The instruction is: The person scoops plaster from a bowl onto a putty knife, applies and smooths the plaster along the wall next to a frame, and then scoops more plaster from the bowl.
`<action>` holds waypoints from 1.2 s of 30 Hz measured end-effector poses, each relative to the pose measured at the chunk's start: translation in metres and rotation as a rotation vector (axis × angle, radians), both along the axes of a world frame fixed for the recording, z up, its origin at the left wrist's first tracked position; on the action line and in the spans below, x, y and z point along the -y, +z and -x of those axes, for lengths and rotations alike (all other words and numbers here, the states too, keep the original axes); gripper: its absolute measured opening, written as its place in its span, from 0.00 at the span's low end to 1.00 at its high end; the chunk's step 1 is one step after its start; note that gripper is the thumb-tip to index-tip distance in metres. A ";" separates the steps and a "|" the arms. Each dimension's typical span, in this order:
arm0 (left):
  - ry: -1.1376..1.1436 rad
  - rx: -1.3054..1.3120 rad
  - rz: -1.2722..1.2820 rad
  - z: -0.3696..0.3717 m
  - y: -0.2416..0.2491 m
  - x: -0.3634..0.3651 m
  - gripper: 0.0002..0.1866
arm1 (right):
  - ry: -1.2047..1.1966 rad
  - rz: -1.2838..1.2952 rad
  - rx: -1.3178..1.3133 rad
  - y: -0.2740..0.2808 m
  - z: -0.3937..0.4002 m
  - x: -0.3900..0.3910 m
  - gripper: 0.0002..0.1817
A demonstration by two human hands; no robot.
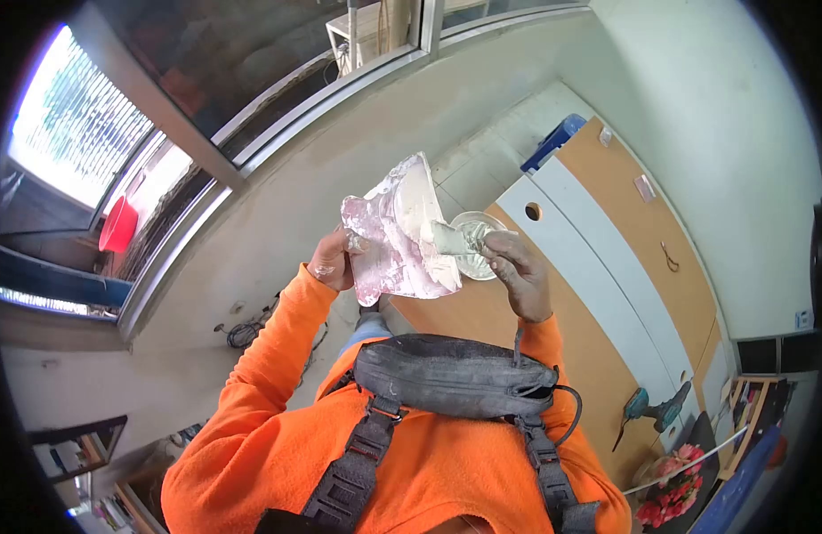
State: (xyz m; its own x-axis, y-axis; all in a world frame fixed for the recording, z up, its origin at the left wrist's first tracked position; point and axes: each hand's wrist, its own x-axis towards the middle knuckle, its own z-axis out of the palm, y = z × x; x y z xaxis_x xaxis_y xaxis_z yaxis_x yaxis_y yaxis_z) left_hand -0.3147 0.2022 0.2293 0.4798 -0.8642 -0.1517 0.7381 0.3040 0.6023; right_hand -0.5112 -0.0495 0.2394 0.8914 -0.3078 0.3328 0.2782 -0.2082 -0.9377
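My left hand (pixel 331 262) grips a crumpled clear plastic bag (pixel 389 254) that holds white paste. The bag is raised in front of my chest, its open top pointing up. My right hand (pixel 519 271) pinches a small round clear dish or lid (pixel 473 242) right beside the bag. A lump of white paste (pixel 447 238) bridges the bag and the dish. Whether a tool lies under the paste I cannot tell. Both arms wear orange sleeves.
A grey chest pack (pixel 455 378) hangs on my front. Orange and white panels (pixel 607 231) lie at the right, with a teal drill (pixel 656 414) and pink flowers (pixel 673 489) near their end. A blue object (pixel 553 141), a red basin (pixel 117 227) and floor cables (pixel 242 334) are around.
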 end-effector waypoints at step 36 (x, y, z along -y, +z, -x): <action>0.283 -0.010 -0.503 -0.011 -0.252 0.212 0.34 | -0.385 0.816 -0.575 -0.148 -0.076 0.072 0.08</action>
